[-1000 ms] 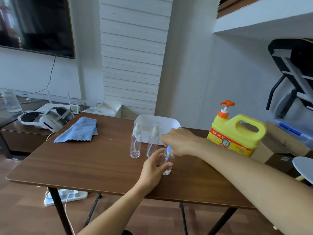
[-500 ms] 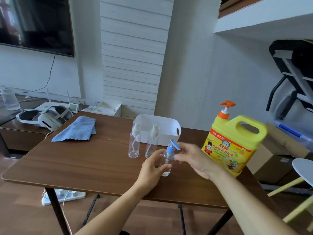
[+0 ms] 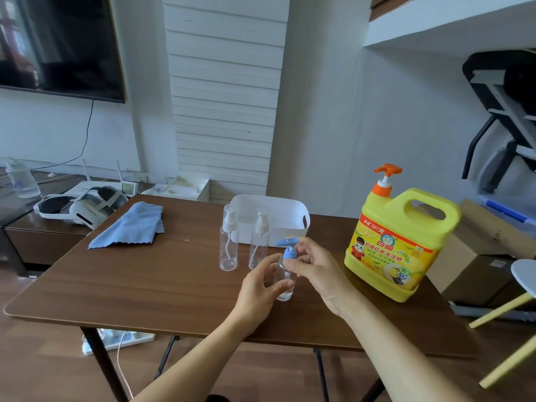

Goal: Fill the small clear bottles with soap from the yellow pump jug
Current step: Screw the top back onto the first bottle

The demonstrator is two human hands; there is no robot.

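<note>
The left hand [image 3: 258,288] is curled round the body of a small clear bottle [image 3: 285,295] and holds it upright on the table [image 3: 145,282], just below centre frame. The right hand [image 3: 317,269] comes in from the right, its finger and thumb pinched on the collar of the blue pump [image 3: 287,250] that tops the bottle. The spout points left.

The bottle looks light and thin-walled. It is probably stiff enough to grip but easy to tip or skid, and the clear plastic is likely slick, more so once soap is on it. It is best held low on the body as it is now, with any twisting done at the collar rather than the spout.

Two bottles [image 3: 229,242] with white pumps stand just above the left hand in the frame, in front of a white basket [image 3: 290,220]. The jug [image 3: 397,250] stands at right of frame, apart from the right hand. It looks heavy and steady — better pumped at its orange head than lifted. A blue cloth [image 3: 130,224] lies towards the upper left of the table.
</note>
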